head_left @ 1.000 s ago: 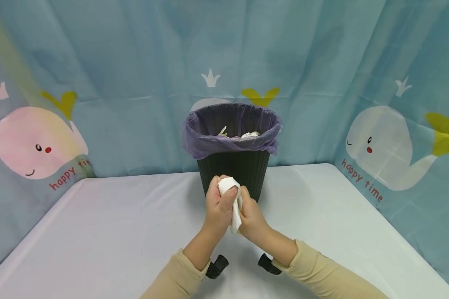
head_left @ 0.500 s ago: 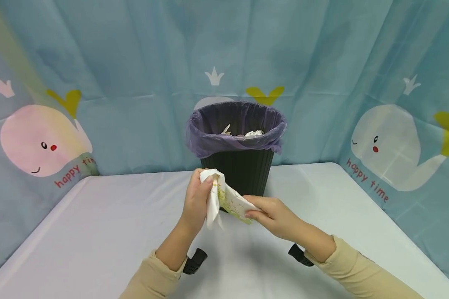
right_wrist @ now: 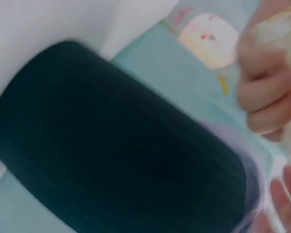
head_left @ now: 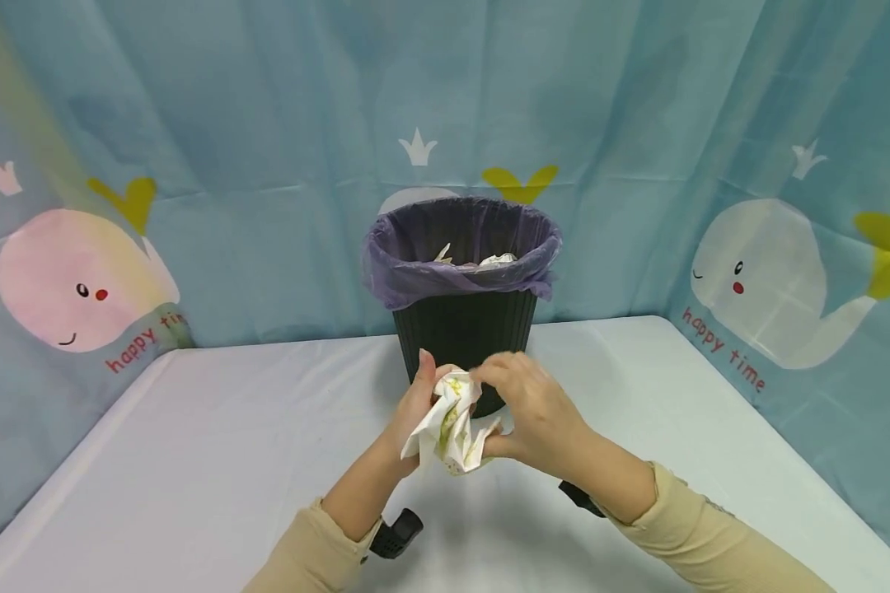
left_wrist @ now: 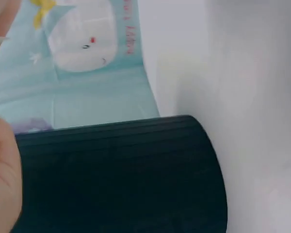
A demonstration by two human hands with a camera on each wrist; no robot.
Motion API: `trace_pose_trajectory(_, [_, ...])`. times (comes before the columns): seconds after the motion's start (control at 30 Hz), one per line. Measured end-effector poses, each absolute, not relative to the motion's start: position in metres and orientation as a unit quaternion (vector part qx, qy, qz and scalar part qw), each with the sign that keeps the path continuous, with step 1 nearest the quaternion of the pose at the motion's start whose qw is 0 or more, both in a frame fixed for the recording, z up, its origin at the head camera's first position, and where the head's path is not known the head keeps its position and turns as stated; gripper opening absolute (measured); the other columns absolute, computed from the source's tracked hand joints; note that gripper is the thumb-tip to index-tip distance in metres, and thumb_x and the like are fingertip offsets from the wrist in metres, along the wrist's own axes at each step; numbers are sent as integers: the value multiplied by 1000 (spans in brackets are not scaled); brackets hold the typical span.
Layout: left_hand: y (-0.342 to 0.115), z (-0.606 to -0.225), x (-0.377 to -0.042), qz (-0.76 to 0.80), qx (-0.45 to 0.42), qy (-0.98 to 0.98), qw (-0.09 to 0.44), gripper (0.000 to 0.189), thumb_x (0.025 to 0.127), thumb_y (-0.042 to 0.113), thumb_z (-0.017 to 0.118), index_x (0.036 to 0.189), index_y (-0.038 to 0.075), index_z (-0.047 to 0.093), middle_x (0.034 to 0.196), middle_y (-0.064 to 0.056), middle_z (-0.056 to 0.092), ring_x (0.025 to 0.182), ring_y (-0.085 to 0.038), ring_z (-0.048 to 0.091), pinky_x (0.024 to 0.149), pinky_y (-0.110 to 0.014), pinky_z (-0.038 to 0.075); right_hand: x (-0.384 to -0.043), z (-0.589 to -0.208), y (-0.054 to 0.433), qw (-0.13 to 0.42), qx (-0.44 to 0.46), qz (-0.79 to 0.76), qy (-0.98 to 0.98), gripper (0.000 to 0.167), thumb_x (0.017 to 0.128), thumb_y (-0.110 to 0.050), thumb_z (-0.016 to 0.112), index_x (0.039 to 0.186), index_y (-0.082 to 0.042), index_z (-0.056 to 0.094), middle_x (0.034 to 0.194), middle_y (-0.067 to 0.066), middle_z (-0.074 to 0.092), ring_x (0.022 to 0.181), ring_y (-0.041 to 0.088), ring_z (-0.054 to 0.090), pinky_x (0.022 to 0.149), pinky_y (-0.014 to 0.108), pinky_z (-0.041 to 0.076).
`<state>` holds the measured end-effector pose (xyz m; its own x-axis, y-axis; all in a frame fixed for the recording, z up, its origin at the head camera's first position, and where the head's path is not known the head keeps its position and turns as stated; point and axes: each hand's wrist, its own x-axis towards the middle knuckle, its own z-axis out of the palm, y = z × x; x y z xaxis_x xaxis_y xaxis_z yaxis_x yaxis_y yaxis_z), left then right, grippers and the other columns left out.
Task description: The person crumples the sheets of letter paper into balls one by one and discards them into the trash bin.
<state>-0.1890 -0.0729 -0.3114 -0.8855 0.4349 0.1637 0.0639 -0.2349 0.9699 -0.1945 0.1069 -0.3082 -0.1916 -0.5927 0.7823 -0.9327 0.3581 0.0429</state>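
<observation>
A crumpled white paper napkin [head_left: 454,424] with green-yellow print is held up in front of the bin. My left hand [head_left: 413,408] grips it from the left, thumb pointing up. From the other side my right hand [head_left: 540,410] curves round the napkin, its fingertips at the top edge and its thumb at the lower right. In the right wrist view the curled fingers of my left hand [right_wrist: 266,97] show beside the pale, blurred napkin; the fingers of my right hand [right_wrist: 287,201] are partly cut off. The left wrist view catches only part of a hand [left_wrist: 4,179].
Behind the hands stands a dark ribbed trash bin [head_left: 463,329] with a purple liner [head_left: 460,284] folded over its rim. Crumpled scraps [head_left: 497,259] lie inside. The white table [head_left: 230,461] meets a blue whale-print curtain [head_left: 267,272] at the back and sides.
The napkin was bunched between both hands, then pulled partly open to the right, and is now crumpled again. My right hand has come back in toward my left.
</observation>
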Motion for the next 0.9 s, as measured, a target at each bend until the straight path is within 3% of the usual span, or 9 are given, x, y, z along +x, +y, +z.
trace_pose_trajectory(0.1, [-72, -313, -191, 750, 201, 616, 129, 76, 88, 78, 18, 94, 11, 54, 74, 7, 56, 67, -5, 53, 62, -17, 45, -195, -309, 106, 356, 477, 233, -769, 102, 48, -24, 98, 129, 3, 44, 130, 19, 52, 122, 35, 45, 92, 63, 39])
trace_pose_trajectory(0.23, [-69, -312, -192, 747, 156, 635, 124, 79, 96, 68, 11, 105, 2, 53, 78, 3, 59, 69, -7, 56, 64, -19, 48, -195, -312, 105, 313, 462, 264, -786, 86, 54, -23, 96, 125, 1, 52, 126, 14, 57, 125, 34, 42, 92, 79, 23])
trace_pose_trajectory(0.3, [-70, -310, -192, 738, 130, 655, 98, 73, 101, 59, 15, 112, -3, 51, 85, -2, 61, 74, -10, 57, 67, -20, 48, -195, -315, 105, 310, 462, 276, -784, 83, 53, -21, 96, 121, 1, 53, 119, 12, 58, 118, 32, 45, 93, 78, 22])
trace_pose_trajectory(0.4, [-76, -309, -191, 708, 131, 691, 59, 58, 105, 46, 29, 122, -6, 48, 103, -10, 60, 88, -14, 57, 76, -22, 48, -198, -318, 106, 329, 462, 286, -772, 83, 49, -18, 98, 116, 2, 52, 115, 13, 56, 111, 31, 47, 95, 66, 29])
trace_pose_trajectory(0.53, [-93, -311, -184, 658, 258, 706, 48, 59, 104, 44, 38, 134, -6, 39, 128, -19, 47, 114, -25, 50, 97, -34, 44, -201, -319, 109, 351, 441, 303, -769, 84, 46, -13, 98, 112, 3, 49, 112, 13, 55, 106, 30, 49, 91, 49, 33])
trace_pose_trajectory(0.67, [-109, -314, -175, 553, 402, 729, 7, 74, 97, 50, 51, 149, 4, 25, 150, -14, 30, 135, -29, 35, 109, -45, 33, -198, -316, 113, 318, 411, 344, -782, 79, 50, -6, 95, 113, 4, 48, 110, 12, 56, 103, 29, 50, 91, 46, 36])
trace_pose_trajectory(0.8, [-115, -314, -172, 455, 423, 782, -53, 80, 87, 29, 74, 149, 11, 27, 145, -6, 38, 130, -20, 42, 106, -40, 38, -192, -311, 112, 254, 386, 399, -792, 71, 58, -1, 91, 116, 3, 50, 110, 10, 58, 101, 24, 52, 89, 41, 41])
trace_pose_trajectory(0.9, [-116, -314, -172, 428, 410, 801, -84, 69, 83, 14, 77, 139, 8, 38, 127, -3, 47, 113, -16, 49, 95, -35, 46, -189, -308, 111, 211, 375, 432, -793, 68, 63, 2, 87, 119, 5, 51, 111, 10, 60, 97, 19, 54, 86, 36, 47])
